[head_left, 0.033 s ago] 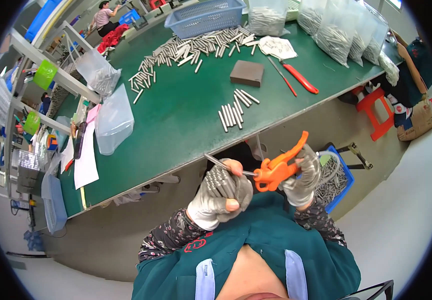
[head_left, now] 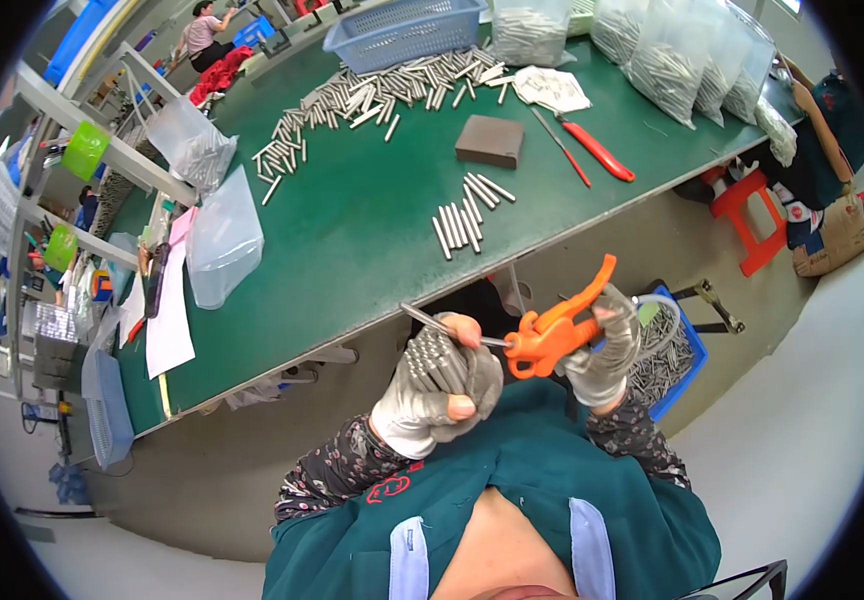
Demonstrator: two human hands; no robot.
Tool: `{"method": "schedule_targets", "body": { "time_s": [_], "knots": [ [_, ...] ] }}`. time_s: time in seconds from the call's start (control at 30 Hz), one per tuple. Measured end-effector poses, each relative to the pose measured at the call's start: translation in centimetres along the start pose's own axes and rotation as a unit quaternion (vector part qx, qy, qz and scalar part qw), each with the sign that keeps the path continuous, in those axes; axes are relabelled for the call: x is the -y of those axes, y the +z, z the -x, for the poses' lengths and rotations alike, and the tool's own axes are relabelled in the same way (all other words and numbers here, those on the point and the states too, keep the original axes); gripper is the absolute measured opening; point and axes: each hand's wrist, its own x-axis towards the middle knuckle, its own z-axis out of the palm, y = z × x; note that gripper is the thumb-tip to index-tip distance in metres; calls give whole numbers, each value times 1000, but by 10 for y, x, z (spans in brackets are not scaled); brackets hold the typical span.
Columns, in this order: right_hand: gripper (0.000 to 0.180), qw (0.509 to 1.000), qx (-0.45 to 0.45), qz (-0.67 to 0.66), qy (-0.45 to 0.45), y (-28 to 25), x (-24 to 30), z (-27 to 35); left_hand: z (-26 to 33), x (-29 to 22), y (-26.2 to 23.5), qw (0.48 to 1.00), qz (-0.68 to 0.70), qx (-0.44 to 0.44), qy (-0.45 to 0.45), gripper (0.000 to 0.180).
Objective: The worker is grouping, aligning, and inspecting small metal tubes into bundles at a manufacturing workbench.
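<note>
My left hand [head_left: 439,385], in a grey-white glove with bare fingertips, is closed round a bundle of metal pins [head_left: 436,362]. Between its thumb and fingers one longer-reaching pin [head_left: 424,318] points away to the left, its right end in line with the nozzle of an orange air blow gun [head_left: 542,345]. Whether pin and nozzle touch, I cannot tell. My right hand [head_left: 604,350], gloved alike, grips the blow gun by its handle, below the raised orange lever. A clear hose [head_left: 660,300] runs from the gun. Both hands are in front of the green table's near edge.
On the green table [head_left: 352,230] lie loose pins [head_left: 460,225], a brown block [head_left: 491,141], a red-handled tool [head_left: 598,152] and a heap of pins [head_left: 372,95]. Behind stand a blue basket [head_left: 407,40] and bags of pins [head_left: 667,75]. A blue bin [head_left: 687,375] is at right.
</note>
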Motion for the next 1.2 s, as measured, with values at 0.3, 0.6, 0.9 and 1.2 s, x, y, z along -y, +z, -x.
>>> {"method": "schedule_targets", "body": {
  "time_s": [0.3,0.6,0.9,1.2],
  "knots": [
    [39,949,286,15,136,-31,9,-40,20,-8,-52,955,-273,-80,-81,57],
    [26,750,627,-20,211,-28,-36,-32,79,67,-187,841,-454,-258,-143,34],
    [26,670,720,103,146,15,-35,-22,84,67,-194,844,-442,-232,-195,39],
    [28,668,720,108,156,29,-29,-30,82,68,-196,860,-400,-247,-201,37]
  ]
}}
